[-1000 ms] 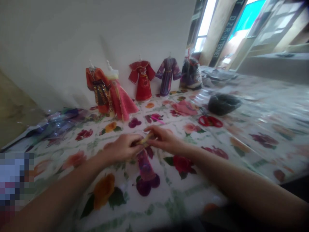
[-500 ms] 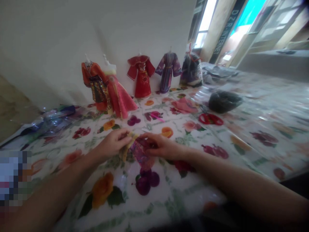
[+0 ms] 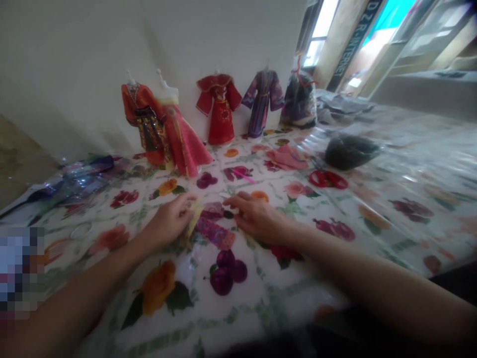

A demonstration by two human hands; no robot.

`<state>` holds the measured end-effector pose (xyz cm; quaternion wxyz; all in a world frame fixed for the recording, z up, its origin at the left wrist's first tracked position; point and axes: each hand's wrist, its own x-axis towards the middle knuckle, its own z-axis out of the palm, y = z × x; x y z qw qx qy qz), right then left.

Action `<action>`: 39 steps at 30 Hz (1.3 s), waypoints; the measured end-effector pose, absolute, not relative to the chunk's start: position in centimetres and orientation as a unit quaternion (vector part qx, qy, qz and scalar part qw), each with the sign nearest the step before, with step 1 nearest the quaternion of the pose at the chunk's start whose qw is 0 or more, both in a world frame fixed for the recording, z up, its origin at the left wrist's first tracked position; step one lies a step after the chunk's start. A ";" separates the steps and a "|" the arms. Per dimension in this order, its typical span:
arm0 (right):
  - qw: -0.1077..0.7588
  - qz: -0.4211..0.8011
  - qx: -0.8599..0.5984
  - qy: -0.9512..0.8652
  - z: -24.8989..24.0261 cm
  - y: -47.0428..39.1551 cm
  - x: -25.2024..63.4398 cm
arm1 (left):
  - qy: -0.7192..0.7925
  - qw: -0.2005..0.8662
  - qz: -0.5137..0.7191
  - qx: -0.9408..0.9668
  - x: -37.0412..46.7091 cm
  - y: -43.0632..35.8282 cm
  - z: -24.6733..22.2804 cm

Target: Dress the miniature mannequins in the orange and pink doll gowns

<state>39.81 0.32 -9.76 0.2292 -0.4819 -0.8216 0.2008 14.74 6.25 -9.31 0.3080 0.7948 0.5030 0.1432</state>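
The left hand [image 3: 169,218] pinches the patterned strip [image 3: 216,232], long axis slanting rightward and nearer, right hand [image 3: 258,217] parted.

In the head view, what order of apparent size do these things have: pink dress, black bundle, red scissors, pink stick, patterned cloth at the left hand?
1. Pink dress
2. Black bundle
3. Patterned cloth and red scissors, unranked: they look similar, and the cloth is nearer the camera.
4. Pink stick
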 end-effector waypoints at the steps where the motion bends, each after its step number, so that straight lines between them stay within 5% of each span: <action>1: 0.229 0.165 -0.462 -0.841 -9.7 0.2 39.6 | 0.499 0.276 0.141 0.809 14.7 6.1 -9.3; 7: 0.174 0.066 -0.372 -0.909 -10.0 -0.5 38.6 | 0.366 -0.001 0.190 0.911 14.9 5.1 -9.7; 13: 0.125 0.038 -0.364 -0.922 -10.6 -0.6 38.6 | 0.277 -0.012 0.107 0.955 14.8 4.9 -11.6; 25: 0.117 0.014 -0.365 -0.923 -10.0 -0.7 38.6 | 0.189 -0.126 0.174 0.958 13.2 6.2 -15.4; 39: 0.171 0.024 -0.325 -0.930 -9.5 -0.7 39.0 | 0.238 -0.096 0.214 0.943 13.2 6.0 -15.4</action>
